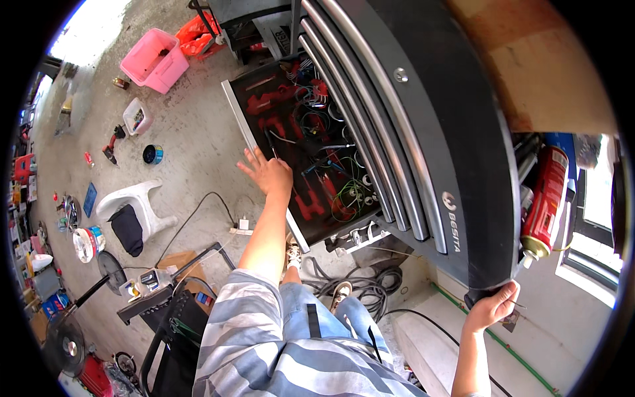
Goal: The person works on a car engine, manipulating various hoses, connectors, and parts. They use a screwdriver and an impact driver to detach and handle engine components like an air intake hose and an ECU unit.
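Observation:
My left hand rests at the front edge of an open drawer, its fingers spread over the rim. A dark slim tool lies by its fingertips inside; I cannot make out its kind. The drawer holds red-cut foam, loose wires, and several small hand tools. It belongs to a grey and black tool cabinet with long silver handles. At the cabinet's near right corner, my right hand is closed around the black corner piece.
A red spray can stands beside the cabinet top. Coiled black hose lies by my feet. Leftward on the floor are a white stool with black cloth, a pink bin, a cordless drill and a black-framed cart.

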Demonstrator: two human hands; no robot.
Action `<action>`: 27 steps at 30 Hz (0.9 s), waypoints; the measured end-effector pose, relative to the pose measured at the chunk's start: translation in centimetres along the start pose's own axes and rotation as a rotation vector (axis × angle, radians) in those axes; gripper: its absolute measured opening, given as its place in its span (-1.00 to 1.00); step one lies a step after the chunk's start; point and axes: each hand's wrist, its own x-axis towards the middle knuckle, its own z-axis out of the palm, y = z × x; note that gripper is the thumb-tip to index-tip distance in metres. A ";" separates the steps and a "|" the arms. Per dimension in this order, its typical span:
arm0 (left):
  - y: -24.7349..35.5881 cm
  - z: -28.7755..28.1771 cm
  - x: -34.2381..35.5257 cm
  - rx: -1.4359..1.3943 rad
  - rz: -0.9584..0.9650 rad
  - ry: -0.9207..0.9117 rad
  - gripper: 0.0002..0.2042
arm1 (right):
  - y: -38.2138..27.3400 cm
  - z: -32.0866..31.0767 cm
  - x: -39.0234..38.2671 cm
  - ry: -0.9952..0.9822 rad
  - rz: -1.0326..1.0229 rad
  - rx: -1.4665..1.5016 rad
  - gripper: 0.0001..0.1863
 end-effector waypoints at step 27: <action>-3.4 -3.5 -33.0 -1.524 -0.470 -0.086 -0.67 | -0.1 -0.3 0.7 -0.398 -0.385 -0.029 -0.60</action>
